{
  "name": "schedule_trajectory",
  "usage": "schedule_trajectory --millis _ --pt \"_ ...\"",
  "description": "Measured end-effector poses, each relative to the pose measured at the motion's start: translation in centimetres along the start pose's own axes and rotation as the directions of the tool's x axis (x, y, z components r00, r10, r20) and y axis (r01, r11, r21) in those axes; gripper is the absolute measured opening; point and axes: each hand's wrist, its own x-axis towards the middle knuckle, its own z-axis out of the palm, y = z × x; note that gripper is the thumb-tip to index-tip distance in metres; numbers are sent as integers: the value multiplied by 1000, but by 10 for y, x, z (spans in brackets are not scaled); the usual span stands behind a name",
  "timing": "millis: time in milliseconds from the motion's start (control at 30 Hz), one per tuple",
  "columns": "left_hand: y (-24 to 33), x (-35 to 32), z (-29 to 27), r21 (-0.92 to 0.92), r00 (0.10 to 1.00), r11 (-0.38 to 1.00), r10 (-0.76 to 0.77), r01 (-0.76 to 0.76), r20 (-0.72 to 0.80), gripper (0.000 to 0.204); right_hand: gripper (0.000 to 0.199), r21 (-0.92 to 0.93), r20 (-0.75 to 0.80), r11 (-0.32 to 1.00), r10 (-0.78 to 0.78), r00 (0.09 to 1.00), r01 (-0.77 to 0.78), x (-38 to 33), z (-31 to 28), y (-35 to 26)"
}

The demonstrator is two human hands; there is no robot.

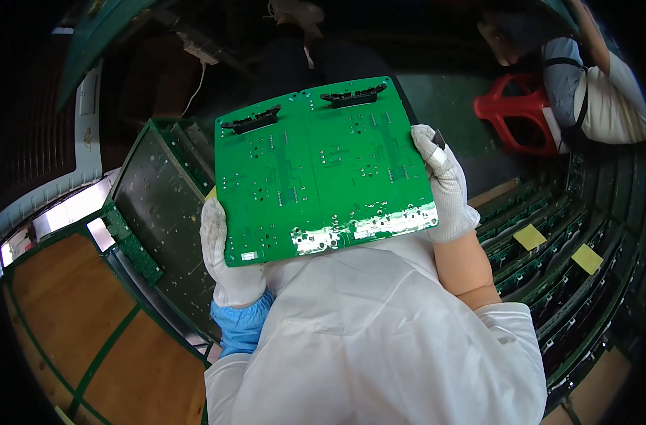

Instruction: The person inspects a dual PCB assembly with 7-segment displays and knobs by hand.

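board point(323, 170) mid frame, long side left-right, black plugs on top | left hand point(227, 258), right hand point(447, 188) pinch its sides | racks point(549, 234) at right hold more boards

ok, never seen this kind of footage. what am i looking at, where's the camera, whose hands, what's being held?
There is no machine here: a person works with two hands, and the one picture comes from a fisheye camera worn on the person's head, looking down. That is why straight edges bend near the rim.

The left hand and right hand, both in white gloves, grip the side edges of a green circuit board held up in front of the chest. It carries two black connectors along its far edge and a whitish strip along its near edge.

To the left below lies a dark tray beside a wooden bench. To the right stand racks of more boards with yellow tags. Another person sits by a red stool at the upper right.
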Motion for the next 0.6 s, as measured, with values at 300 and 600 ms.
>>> schedule_trajectory --millis 300,600 --pt "11 0 13 -858 874 422 -482 292 60 30 18 11 -44 1000 -2 999 3 5 2 0" --pt "4 3 12 -822 858 430 -497 372 128 36 15 17 -55 1000 10 998 -9 10 -3 1"
